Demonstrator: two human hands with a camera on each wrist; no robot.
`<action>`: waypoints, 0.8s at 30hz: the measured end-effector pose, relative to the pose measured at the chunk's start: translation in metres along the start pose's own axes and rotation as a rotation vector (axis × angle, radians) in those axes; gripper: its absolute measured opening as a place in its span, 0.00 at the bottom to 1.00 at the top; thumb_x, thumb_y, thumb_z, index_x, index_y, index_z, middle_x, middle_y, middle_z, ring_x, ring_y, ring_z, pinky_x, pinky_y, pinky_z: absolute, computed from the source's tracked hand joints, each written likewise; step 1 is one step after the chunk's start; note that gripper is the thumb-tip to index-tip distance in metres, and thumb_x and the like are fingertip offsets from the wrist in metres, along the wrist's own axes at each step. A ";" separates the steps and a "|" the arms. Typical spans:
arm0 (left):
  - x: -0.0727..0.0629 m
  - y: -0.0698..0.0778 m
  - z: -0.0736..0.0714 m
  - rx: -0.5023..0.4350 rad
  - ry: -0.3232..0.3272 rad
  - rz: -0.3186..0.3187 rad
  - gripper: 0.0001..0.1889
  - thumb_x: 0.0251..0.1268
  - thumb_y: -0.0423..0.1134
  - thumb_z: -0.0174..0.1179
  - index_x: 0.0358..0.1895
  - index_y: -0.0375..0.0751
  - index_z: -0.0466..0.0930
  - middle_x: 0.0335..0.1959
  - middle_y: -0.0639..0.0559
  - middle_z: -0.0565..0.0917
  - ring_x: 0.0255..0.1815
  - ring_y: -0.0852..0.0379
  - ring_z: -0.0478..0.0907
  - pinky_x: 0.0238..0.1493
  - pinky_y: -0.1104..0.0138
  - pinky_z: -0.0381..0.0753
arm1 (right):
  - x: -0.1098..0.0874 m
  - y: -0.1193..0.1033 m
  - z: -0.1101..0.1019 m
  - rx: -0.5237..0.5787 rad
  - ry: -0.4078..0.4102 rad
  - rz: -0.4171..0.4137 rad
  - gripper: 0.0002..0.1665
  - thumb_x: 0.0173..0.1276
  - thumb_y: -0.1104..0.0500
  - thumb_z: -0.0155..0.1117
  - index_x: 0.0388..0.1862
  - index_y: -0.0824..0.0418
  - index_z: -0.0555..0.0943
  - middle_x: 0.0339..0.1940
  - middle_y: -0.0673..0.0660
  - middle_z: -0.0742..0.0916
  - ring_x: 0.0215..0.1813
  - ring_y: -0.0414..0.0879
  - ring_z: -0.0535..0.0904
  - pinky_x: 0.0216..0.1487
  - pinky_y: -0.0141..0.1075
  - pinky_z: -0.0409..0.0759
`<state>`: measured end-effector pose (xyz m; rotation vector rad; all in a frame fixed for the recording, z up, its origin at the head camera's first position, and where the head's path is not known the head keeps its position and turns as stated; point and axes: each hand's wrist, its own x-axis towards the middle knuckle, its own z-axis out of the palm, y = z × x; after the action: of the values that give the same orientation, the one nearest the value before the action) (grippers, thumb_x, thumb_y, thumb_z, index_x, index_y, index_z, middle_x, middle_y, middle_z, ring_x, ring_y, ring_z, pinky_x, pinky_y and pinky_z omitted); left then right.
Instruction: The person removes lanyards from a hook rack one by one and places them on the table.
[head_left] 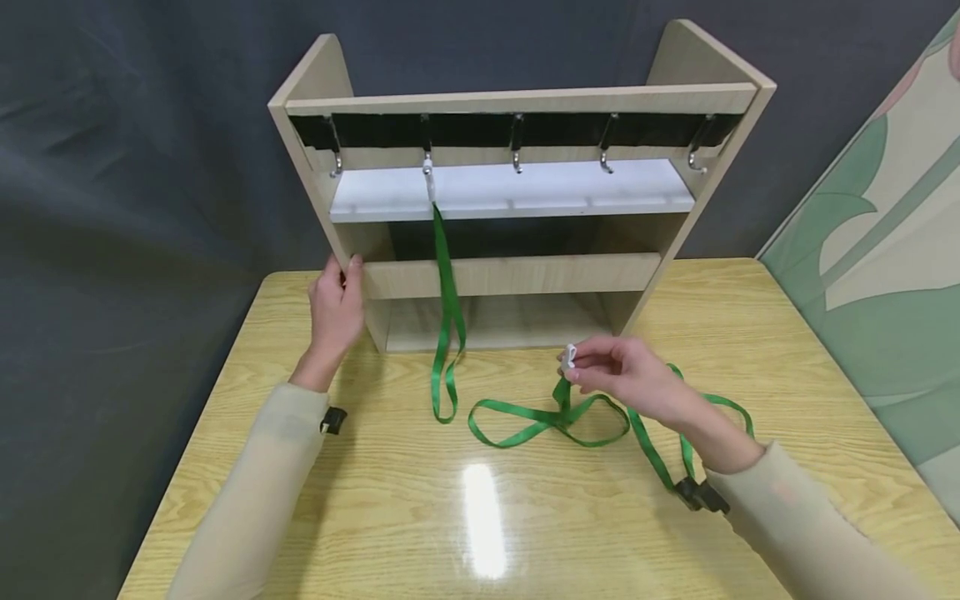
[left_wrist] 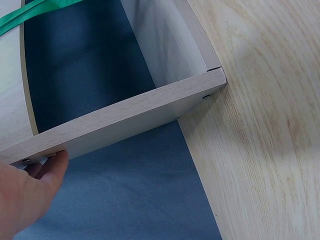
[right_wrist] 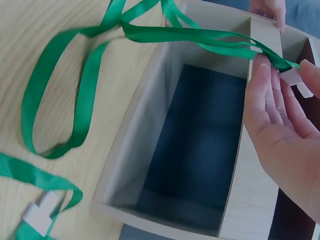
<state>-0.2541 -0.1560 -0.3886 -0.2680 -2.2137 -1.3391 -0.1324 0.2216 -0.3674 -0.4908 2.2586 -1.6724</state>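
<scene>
My right hand pinches the white plastic clip of a green lanyard between thumb and fingers, low in front of the wooden hook rack. The strap trails from the clip in loops to the tabletop. At the rack's left side panel, my left hand holds the edge, fingertips on the outer face in the left wrist view. Another green lanyard hangs from the second hook from the left, its loop reaching down in front of the lower shelf. A third green lanyard lies partly hidden under my right forearm.
Several metal hooks line the black strip across the rack's top; the others carry no lanyard. A white shelf sits below them. The rack stands at the back of the wooden table, before a dark cloth. Patterned fabric hangs at right.
</scene>
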 end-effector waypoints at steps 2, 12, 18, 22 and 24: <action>0.000 0.000 0.000 -0.001 0.001 0.003 0.21 0.75 0.50 0.44 0.48 0.33 0.75 0.39 0.36 0.82 0.37 0.48 0.80 0.34 0.54 0.78 | 0.000 0.000 0.002 0.046 -0.020 0.003 0.15 0.68 0.66 0.62 0.51 0.73 0.77 0.46 0.68 0.82 0.47 0.53 0.81 0.44 0.44 0.80; 0.000 0.000 0.000 0.009 0.008 0.003 0.21 0.75 0.50 0.45 0.48 0.33 0.75 0.41 0.36 0.82 0.39 0.48 0.79 0.37 0.54 0.77 | 0.002 0.021 -0.004 -0.018 0.044 0.083 0.17 0.68 0.64 0.62 0.50 0.76 0.76 0.43 0.65 0.84 0.45 0.52 0.82 0.43 0.41 0.80; 0.000 0.000 0.001 0.008 0.008 0.007 0.21 0.75 0.50 0.45 0.49 0.33 0.75 0.41 0.35 0.82 0.39 0.48 0.79 0.36 0.53 0.77 | 0.006 0.044 -0.009 -0.193 0.069 0.098 0.16 0.68 0.61 0.63 0.48 0.73 0.79 0.39 0.60 0.86 0.42 0.55 0.82 0.41 0.43 0.80; 0.000 0.000 0.001 0.011 0.008 0.008 0.21 0.75 0.50 0.45 0.48 0.33 0.75 0.40 0.35 0.82 0.38 0.48 0.79 0.35 0.54 0.77 | 0.007 0.056 -0.010 -0.412 0.081 0.088 0.16 0.68 0.60 0.63 0.48 0.72 0.80 0.36 0.55 0.85 0.38 0.48 0.81 0.37 0.38 0.79; 0.000 0.000 0.001 0.012 0.009 0.008 0.21 0.75 0.50 0.45 0.47 0.33 0.75 0.39 0.35 0.82 0.38 0.47 0.79 0.35 0.54 0.77 | 0.008 0.060 -0.010 -0.519 0.069 0.088 0.14 0.68 0.59 0.63 0.46 0.70 0.81 0.34 0.52 0.85 0.35 0.44 0.80 0.35 0.37 0.77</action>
<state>-0.2542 -0.1554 -0.3887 -0.2650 -2.2101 -1.3204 -0.1497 0.2429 -0.4223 -0.4375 2.7215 -1.0631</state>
